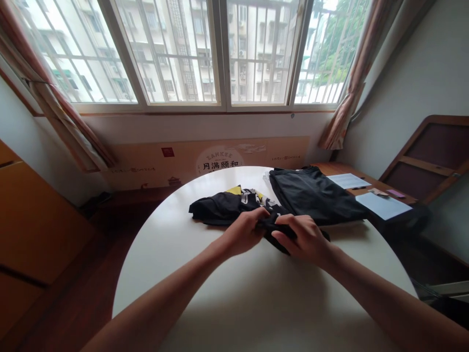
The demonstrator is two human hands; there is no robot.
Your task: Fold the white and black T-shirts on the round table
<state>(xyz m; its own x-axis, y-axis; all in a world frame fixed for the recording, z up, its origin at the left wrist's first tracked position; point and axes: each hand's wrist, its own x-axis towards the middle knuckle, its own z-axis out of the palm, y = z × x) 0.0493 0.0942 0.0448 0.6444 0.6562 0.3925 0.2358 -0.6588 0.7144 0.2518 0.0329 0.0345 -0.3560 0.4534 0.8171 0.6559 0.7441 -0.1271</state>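
Observation:
A crumpled black garment [216,208] with yellow and white patterned patches lies on the white round table [164,274]. My left hand [244,232] is closed on a bunched black part of it. Close beside it, my right hand [302,237] grips the same dark fabric, thumb and fingers pinched around it. Some of the cloth hangs down between and below the hands. What kind of garment it is, I cannot make out. Just behind my right hand lies a folded stack of black cloth [315,193], nearly touching the garment.
Beyond the table's right side, a wooden desk [330,170] holds white paper sheets [383,205], a pen and small items. A wooden chair back [425,156] leans at the right. Curtains [351,102] frame the barred window, with a printed cardboard panel [146,156] below it.

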